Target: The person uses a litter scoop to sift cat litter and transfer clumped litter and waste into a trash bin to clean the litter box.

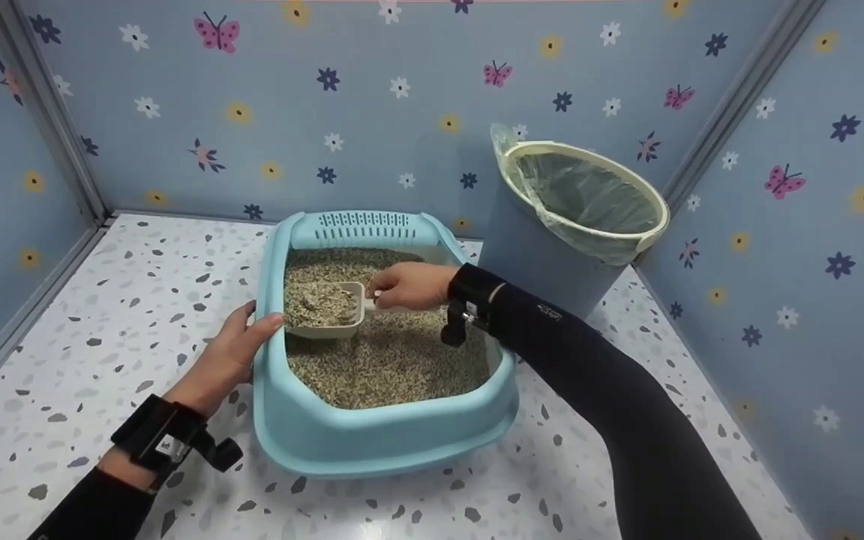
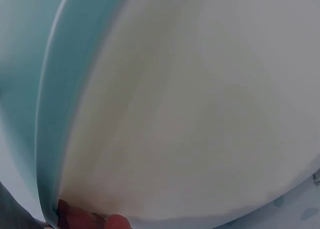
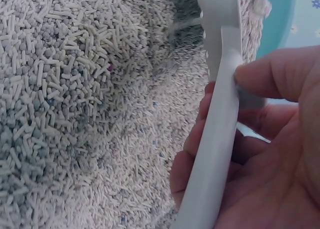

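Note:
A light-blue litter box (image 1: 383,439) holds grainy, pellet-like litter (image 1: 402,367). My right hand (image 1: 417,286) grips the handle of a pale litter scoop (image 1: 361,307), its thumb along the handle in the right wrist view. Litter is heaped in the scoop's head, which lies at the left inside wall of the box, over the litter. At the left side of the box, my left hand (image 1: 241,337) holds the rim, thumb on top and fingers beneath. In the left wrist view, its fingertips (image 2: 117,222) show at the bottom, against the pale outer wall of the box (image 2: 190,114).
Behind and to the right stands a blue trash bin (image 1: 544,262) with a cream rim and a clear liner bag (image 1: 589,191). Flower-patterned wall panels (image 1: 372,97) enclose the back and both sides. The floor (image 1: 102,337) is white with grey speckles.

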{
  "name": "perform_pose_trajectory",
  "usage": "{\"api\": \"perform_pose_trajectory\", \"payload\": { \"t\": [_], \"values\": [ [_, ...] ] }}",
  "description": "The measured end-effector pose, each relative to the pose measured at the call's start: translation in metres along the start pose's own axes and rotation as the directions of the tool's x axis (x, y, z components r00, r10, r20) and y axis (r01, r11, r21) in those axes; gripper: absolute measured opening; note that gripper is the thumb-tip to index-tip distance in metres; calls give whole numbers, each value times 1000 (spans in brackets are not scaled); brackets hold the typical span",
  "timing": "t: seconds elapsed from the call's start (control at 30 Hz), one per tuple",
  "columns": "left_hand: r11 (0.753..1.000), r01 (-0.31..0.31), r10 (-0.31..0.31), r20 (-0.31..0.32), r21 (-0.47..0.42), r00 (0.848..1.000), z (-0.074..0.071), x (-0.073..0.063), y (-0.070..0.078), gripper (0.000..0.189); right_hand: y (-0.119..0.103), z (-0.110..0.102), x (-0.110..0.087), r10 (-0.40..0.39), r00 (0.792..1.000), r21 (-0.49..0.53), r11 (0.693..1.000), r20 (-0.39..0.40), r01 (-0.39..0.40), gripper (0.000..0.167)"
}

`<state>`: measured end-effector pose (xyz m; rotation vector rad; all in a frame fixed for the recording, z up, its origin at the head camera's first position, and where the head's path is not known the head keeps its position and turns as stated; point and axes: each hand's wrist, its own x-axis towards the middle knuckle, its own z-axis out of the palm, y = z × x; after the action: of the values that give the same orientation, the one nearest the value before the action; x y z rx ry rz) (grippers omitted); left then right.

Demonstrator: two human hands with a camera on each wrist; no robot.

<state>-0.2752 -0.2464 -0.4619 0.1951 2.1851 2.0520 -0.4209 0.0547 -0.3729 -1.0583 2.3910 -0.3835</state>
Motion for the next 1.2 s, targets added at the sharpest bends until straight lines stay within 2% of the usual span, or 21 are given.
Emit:
{"api": "perform_pose_trajectory", "payload": {
  "t": [0.07,0.17,0.33,0.57,0.77,1.03,1.2],
  "values": [
    [1000,11,-11,-2,7,1000,0,-1,0,93,1,-2,-6,5,1000,0,1000,-19,-5,28],
    [1000,3,-3,-6,12,1000,1,0,-1,91,1,-4,-15,38,998,74,997,-42,-35,28],
    [1000,-16,16,-7,13,1000,0,0,-1,88,-1,-7,-28,104,990,183,979,-99,-85,37],
    [999,-23,23,-8,26,1000,0,0,-1,86,-10,-11,-48,143,976,229,968,-166,-103,24],
    [999,-12,13,-12,47,1000,1,0,-2,90,-20,-14,-70,158,970,225,967,-184,-115,20],
    [999,11,-11,-9,34,1000,1,-1,0,92,-34,-19,-100,88,971,172,984,-221,-50,23],
    [999,11,-10,-12,38,1000,1,-1,0,93,-34,-19,-112,83,966,164,986,-245,-43,23]
  ]
}}
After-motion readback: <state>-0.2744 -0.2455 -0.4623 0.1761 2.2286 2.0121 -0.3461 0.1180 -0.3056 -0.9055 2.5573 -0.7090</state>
